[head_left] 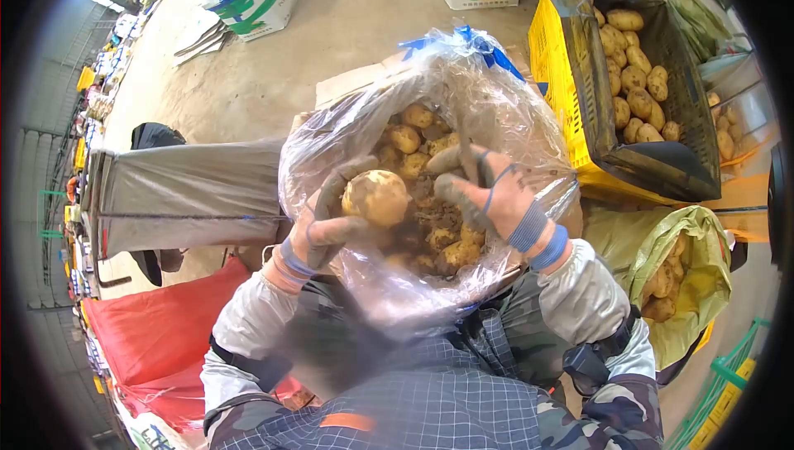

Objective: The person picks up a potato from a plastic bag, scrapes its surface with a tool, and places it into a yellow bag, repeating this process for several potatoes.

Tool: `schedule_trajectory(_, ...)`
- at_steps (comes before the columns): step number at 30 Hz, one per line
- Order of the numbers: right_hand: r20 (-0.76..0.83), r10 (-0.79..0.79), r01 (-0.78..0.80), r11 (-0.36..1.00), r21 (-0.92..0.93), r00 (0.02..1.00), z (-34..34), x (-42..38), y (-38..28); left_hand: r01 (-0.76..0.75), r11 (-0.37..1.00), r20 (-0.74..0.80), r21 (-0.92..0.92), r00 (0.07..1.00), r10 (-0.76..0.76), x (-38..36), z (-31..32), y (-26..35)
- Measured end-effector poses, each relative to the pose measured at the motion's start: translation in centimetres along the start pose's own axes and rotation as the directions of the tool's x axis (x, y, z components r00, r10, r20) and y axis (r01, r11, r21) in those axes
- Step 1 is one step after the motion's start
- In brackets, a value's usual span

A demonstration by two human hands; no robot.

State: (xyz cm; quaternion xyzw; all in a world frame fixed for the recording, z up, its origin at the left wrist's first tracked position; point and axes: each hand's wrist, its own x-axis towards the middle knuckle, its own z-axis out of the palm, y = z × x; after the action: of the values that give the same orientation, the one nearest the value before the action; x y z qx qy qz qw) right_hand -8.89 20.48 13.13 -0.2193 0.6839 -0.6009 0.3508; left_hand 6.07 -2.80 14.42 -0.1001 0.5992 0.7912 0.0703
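Observation:
My left hand [322,214], in a dirty grey-palmed glove, is wrapped round a large pale potato [376,198] with brown patches. It holds the potato over the left part of a clear plastic bag [347,115] lining an opened box. Over the bag's right part, my right hand [492,189] has its gloved fingers curled. A narrow brownish strip [465,131] stands up at those fingers; its kind and lower end cannot be made out. Below both hands, several soil-covered potatoes [405,139] lie inside the bag, partly hidden by the hands.
At right stands a yellow crate [556,86] with a dark liner, holding potatoes [635,78]. Nearer me is a yellow-green sack [703,243] with more potatoes. A grey-covered bench [190,198] and red sacking [165,318] lie left. Printed cartons [269,7] stand farther off.

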Motion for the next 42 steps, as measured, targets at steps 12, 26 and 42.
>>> schedule_trajectory(12,0.284,-0.064,-0.050,0.925,0.376,0.957,5.0,-3.0,0.2,-0.071,0.928,-0.017,-0.367,0.997,0.070,-3.9,2.1,-3.0)
schedule_trajectory(26,-0.304,0.107,0.124,0.750,0.650,0.947,-1.2,-2.8,-0.3,0.330,0.851,-0.270,0.408,0.934,-0.233,10.4,-9.8,-6.5)
schedule_trajectory(42,-0.273,-0.338,0.429,0.789,0.439,0.901,-5.1,-2.9,3.2,0.583,0.342,-0.549,0.737,0.811,-0.201,28.9,-12.9,-26.2)
